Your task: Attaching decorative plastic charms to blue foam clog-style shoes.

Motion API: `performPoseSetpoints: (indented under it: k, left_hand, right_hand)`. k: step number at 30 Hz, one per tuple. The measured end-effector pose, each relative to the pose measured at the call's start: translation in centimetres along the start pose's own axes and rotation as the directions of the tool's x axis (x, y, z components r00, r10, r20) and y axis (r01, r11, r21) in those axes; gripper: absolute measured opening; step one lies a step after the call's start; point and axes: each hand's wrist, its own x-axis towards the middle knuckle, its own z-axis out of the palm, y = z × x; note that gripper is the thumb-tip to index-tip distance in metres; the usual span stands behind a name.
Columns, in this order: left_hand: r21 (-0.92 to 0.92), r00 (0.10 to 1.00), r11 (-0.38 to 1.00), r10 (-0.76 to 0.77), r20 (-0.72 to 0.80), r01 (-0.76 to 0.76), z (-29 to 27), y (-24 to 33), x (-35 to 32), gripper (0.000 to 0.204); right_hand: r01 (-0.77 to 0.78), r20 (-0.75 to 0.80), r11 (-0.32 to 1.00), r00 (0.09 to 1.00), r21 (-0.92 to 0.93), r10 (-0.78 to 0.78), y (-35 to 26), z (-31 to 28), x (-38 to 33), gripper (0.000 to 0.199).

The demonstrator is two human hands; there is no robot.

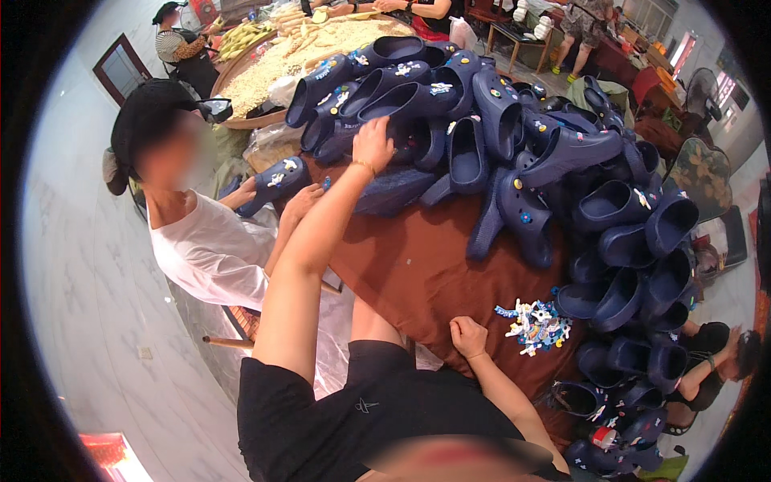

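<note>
My left arm stretches forward to a heap of navy clogs. My left hand (373, 145) is closed at the edge of a navy clog (395, 103); its fingertips are partly hidden among the shoes. Close to the table's near edge, my right hand (468, 336) rests with curled fingers on the brown cloth (426, 265). Whatever those fingers may hold is hidden. Just right of it lies a small pile of white, blue and yellow shoe charms (536, 328). Many clogs in the heap carry such charms on their uppers.
On my left sits a person in a white shirt (210, 247), one hand inside a decorated clog (279, 181). More clogs (614, 297) stack along the table's right side. Behind the heap stands a wide round tray of pale kernels (265, 76), with people around it. A fan (702, 90) stands far right.
</note>
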Motion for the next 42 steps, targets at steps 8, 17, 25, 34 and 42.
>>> performPoseSetpoints:
  k: [8,17,25,34,42]
  left_hand:
    - [0.078,0.969,0.994,-0.089,0.232,0.072,3.6,1.3,6.8,0.07]
    - [0.09,0.997,0.995,0.047,0.056,-0.052,6.2,3.3,2.1,0.018]
    - [-0.099,0.965,0.968,0.213,-0.151,-0.229,-0.9,5.2,-10.0,0.015]
    - [-0.45,0.882,0.846,0.416,0.222,-0.286,-6.1,8.9,-30.8,0.025]
    - [-0.658,0.711,0.743,0.528,0.464,-0.123,-3.0,9.2,-33.5,0.029]
  right_hand:
    - [-0.018,0.024,1.0,1.0,-0.01,0.018,-0.4,-0.2,0.5,0.009]
    - [-0.017,0.007,1.0,1.0,-0.01,0.017,-0.2,-0.2,0.2,0.007]
    - [0.017,-0.019,1.0,1.0,-0.013,-0.017,-0.1,-0.1,0.3,0.008]
    - [-0.511,0.051,0.583,0.777,0.632,0.627,1.4,-0.6,1.2,0.02]
    - [-0.507,-0.089,0.591,0.708,0.627,0.701,5.5,-2.6,2.3,0.02]
